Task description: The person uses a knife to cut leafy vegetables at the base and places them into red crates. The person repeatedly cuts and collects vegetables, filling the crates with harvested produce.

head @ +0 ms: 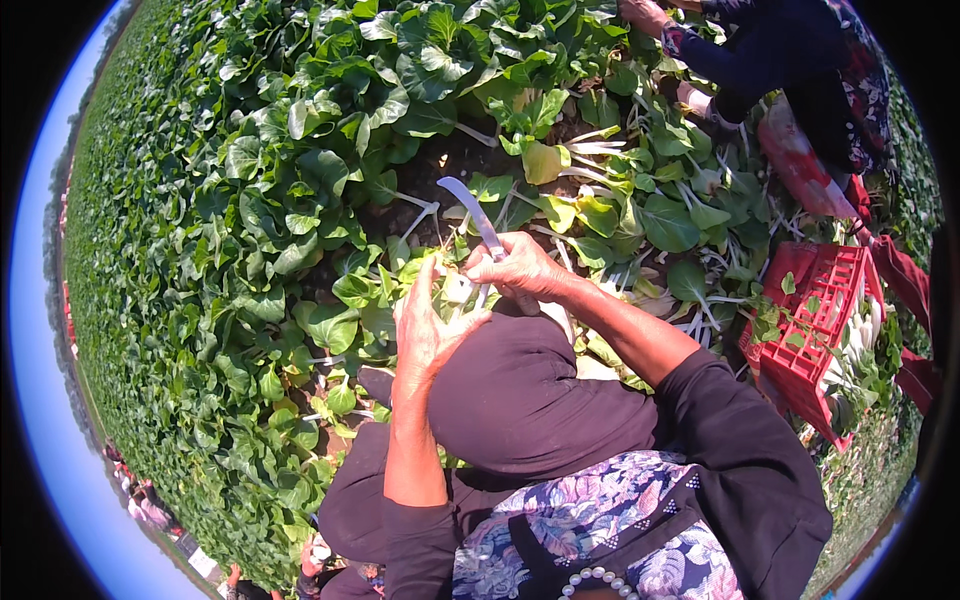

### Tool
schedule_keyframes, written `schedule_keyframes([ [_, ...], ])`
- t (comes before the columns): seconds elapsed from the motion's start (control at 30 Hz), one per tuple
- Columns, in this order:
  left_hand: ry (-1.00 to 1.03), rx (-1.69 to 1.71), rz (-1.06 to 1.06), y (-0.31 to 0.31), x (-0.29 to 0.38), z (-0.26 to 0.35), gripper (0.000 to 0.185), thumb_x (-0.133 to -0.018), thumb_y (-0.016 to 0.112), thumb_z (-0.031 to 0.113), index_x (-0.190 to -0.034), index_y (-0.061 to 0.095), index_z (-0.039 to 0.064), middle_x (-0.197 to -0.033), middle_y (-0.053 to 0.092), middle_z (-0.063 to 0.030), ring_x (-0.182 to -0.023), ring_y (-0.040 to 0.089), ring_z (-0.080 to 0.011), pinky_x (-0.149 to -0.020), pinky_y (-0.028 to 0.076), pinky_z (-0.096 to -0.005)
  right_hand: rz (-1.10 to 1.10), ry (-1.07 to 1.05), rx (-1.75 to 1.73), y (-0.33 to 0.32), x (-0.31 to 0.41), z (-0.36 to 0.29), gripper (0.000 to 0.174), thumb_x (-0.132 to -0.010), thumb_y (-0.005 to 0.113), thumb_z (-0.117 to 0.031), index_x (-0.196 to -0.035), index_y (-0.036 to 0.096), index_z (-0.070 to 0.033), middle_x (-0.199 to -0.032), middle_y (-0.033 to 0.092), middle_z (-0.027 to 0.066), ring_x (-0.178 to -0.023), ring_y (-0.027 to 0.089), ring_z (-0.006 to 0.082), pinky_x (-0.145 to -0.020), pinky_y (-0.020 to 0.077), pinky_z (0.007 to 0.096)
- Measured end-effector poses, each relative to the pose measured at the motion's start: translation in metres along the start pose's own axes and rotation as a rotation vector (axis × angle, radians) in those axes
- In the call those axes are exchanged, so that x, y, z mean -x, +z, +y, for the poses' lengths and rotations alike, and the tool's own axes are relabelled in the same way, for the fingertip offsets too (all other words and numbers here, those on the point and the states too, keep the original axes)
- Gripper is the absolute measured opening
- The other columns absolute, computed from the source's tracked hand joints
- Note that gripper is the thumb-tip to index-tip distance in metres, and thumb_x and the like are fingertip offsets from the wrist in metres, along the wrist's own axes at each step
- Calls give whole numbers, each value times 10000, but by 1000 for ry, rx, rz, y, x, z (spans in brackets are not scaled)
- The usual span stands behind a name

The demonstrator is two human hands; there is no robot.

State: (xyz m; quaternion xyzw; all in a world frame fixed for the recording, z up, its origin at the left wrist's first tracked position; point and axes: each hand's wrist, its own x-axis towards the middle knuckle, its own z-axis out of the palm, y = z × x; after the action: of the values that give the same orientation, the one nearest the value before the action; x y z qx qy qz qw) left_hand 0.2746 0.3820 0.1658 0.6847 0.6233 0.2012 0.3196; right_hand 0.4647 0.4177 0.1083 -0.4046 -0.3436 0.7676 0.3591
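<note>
My right hand is closed around the handle of a curved harvesting knife, whose blade points up and to the left over the plants. Across from it, my left hand has its thumb and fingers spread. Pale stems of a leafy green plant show in the gap between both hands, just beyond my knee. Whether the left hand grips these stems cannot be made out. Loose green leaves with white stalks lie on the soil ahead and to the right.
Dense standing bok choy-like greens fill the left side. A red plastic crate lies tipped at the right, beside white-stalked greens. Another person bends over the plants at the upper right. More people appear small at lower left.
</note>
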Motion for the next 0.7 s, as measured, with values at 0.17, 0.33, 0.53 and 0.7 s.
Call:
schedule_keyframes([
  [0.17, -419, 498, -325, 59, -25, -29, 297, -728, 623, 22, -1020, 586, -17, -834, 602, -46, -733, 543, -131, -698, 468, -288, 163, -17, -42, -21, -32, 24, 303, -901, 620, -327, -920, 621, -24, -670, 556, -6, -576, 527, 65, -495, 414, 216],
  [0.33, -196, 175, -244, 40, -60, -58, 252, -727, 651, 77, -972, 618, 27, -790, 632, -73, -712, 589, -168, -687, 477, -317, 286, -120, 671, -65, -89, 32, 344, -893, 509, -300, -805, 579, 25, -676, 571, 181, -643, 590, 276, -640, 467, 410],
  [0.53, 98, -317, -304, -6, -174, -38, 308, -643, 606, 19, -946, 600, 73, -856, 625, -153, -824, 606, -374, -711, 487, -416, 483, -182, 516, -90, -197, 16, 259, -888, 516, -227, -866, 619, 10, -630, 580, 77, -585, 554, 149, -542, 446, 315],
  [0.7, 690, -691, -409, 18, -274, 6, 131, -747, 639, 111, -859, 627, 43, -901, 568, -120, -826, 630, -283, -663, 526, -374, 736, -193, 673, -151, -221, 3, 251, -872, 500, -236, -889, 606, -10, -633, 565, 77, -522, 529, 172, -495, 435, 328],
])
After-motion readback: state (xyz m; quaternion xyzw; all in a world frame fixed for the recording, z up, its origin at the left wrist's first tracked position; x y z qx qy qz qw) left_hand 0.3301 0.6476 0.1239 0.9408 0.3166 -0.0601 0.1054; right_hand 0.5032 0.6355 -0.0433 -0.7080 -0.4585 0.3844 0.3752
